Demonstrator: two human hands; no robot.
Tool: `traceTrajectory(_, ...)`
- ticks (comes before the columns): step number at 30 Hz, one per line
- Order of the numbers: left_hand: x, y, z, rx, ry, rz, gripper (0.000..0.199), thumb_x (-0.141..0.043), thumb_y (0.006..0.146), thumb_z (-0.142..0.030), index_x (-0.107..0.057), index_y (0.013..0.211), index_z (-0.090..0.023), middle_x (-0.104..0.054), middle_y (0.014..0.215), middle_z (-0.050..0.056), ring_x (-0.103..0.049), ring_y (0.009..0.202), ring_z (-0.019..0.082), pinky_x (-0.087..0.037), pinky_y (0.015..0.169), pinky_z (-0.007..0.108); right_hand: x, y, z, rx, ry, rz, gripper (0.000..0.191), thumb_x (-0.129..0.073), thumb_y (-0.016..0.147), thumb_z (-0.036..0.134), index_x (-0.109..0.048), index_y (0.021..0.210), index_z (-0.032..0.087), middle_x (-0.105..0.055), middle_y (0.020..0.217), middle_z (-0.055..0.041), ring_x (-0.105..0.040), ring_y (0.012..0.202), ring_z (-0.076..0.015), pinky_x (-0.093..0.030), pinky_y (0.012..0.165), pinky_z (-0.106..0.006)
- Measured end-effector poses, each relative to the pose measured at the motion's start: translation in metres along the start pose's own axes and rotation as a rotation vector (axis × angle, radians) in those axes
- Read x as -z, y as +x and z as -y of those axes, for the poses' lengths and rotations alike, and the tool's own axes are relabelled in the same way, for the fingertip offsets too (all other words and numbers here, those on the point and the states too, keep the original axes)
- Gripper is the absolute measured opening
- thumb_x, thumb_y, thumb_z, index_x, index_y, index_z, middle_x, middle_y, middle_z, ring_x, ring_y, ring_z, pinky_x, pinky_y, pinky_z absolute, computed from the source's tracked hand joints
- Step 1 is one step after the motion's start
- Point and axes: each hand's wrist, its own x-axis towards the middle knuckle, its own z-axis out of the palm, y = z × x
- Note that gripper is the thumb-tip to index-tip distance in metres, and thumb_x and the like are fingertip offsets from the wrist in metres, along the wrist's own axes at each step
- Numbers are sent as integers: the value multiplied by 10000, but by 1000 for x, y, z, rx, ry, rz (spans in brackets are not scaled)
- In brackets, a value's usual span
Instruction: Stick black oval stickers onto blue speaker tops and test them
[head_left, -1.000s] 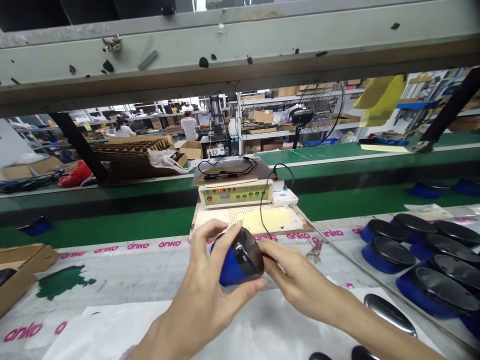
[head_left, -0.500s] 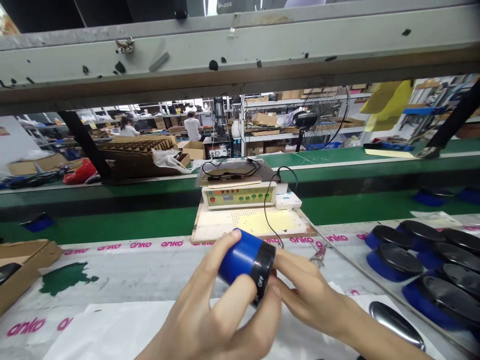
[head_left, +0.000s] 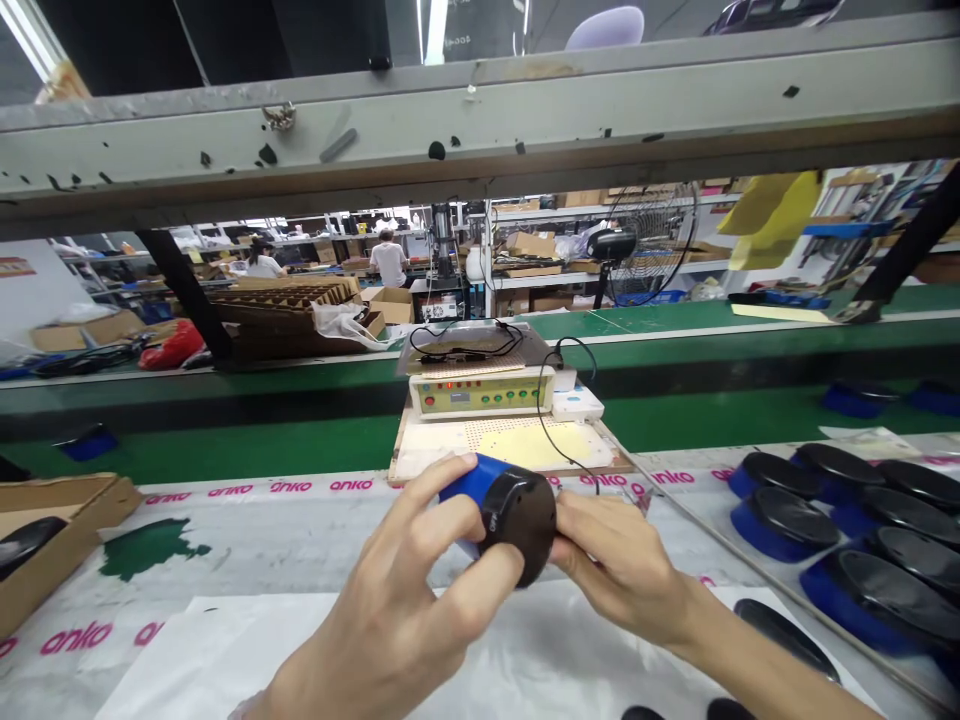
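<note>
A blue oval housing with a black end cap (head_left: pixel 525 515), lettered "OFF" on its rim, is held up over the bench. My left hand (head_left: pixel 412 590) wraps round it from the left, its fingers spread along the blue side and the cap. At the cap's right edge, the fingers of my right hand (head_left: pixel 622 560) are pinched together; what lies between the fingertips is hidden. Below my right forearm a glossy black oval part (head_left: pixel 784 635) lies on a white sheet (head_left: pixel 555 650).
Several blue-and-black housings (head_left: pixel 784 520) stand in rows at the right. A cardboard box (head_left: pixel 75 540) with a black part is at left. Behind the bench lies a green conveyor (head_left: pixel 300 440), with a control box (head_left: pixel 480 392) ahead. A metal beam (head_left: pixel 480 130) crosses above.
The housing has turned in my hands, so its black end face now points more toward me. My left fingers have shifted on it. The view has tilted slightly upward.
</note>
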Motion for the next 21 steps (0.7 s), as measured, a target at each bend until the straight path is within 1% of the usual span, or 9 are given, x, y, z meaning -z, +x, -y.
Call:
traceTrajectory(3, 3, 0, -2, 56, -68, -132, 480, -756, 707, -44, -518, 1105, -166, -440, 1172, 75, -546, 1165, 253, -541, 972, 403, 6, 4, 1, 28, 8, 2, 319, -315, 1018, 283, -533, 813, 171, -500, 580, 2, -437, 510, -115, -337, 475, -231)
traceTrajectory(5, 6, 3, -5, 100, -55, -136, 673, -803, 693, -151, -434, 1256, -165, -430, 1277, 117, -543, 1167, 244, -509, 997, 387, 9, 8, 3, 57, 0, 8, 319, -312, 1019, 277, -537, 822, 166, -494, 570, 5, -427, 504, -116, -323, 466, -237)
traceTrajectory(7, 12, 8, -7, 134, 14, -15, 765, -792, 713, -224, -367, 1342, -132, -480, 1289, 147, -524, 1170, 252, -473, 1011, 388, 15, 14, 4, 117, -44, 69, 327, -308, 1017, 267, -549, 827, 155, -497, 565, -1, -421, 498, -124, -303, 459, -260)
traceTrajectory(10, 21, 12, -4, 225, 3, 205, 639, -752, 709, -229, -458, 1271, -145, -619, 1133, 91, -566, 1047, 225, -499, 907, 339, 28, 15, 6, 236, -163, 198, 300, -345, 995, 224, -565, 809, 141, -496, 555, -7, -402, 473, -136, -262, 440, -297)
traceTrajectory(12, 20, 13, 3, 317, -19, 196, 538, -714, 693, -216, -506, 1189, -188, -648, 1052, 49, -598, 965, 198, -508, 846, 309, 40, 5, 5, 219, -221, 193, 212, -400, 964, 162, -578, 856, 125, -512, 566, -6, -417, 476, -133, -271, 443, -295)
traceTrajectory(15, -1, 9, 15, 585, -24, 142, 530, -674, 729, -287, -463, 1209, -212, -628, 1127, 55, -617, 994, 196, -513, 825, 294, 48, -25, 2, 59, -272, 133, 158, -421, 950, 117, -578, 935, 113, -553, 607, -6, -485, 512, -118, -318, 472, -264)
traceTrajectory(17, -29, 4, 20, 729, -108, 298, 565, -667, 744, -325, -420, 1239, -215, -604, 1193, 61, -613, 1040, 195, -512, 845, 285, 43, -50, 4, 15, -287, 182, 205, -400, 971, 159, -587, 891, 133, -562, 596, 2, -504, 501, -110, -321, 464, -257)
traceTrajectory(19, -59, -1, 21, 736, -191, 485, 562, -681, 728, -296, -436, 1225, -198, -611, 1189, 74, -601, 1072, 215, -491, 899, 314, 30, -72, 9, 27, -296, 269, 274, -391, 979, 216, -595, 806, 154, -559, 564, 10, -495, 463, -114, -297, 437, -275)
traceTrajectory(21, -83, -4, 24, 701, -201, 589, 476, -699, 715, -247, -518, 1147, -168, -636, 1122, 93, -588, 1076, 258, -449, 958, 401, 15, -88, 14, 21, -314, 322, 307, -397, 970, 253, -603, 765, 153, -578, 571, 0, -502, 456, -127, -271, 425, -299)
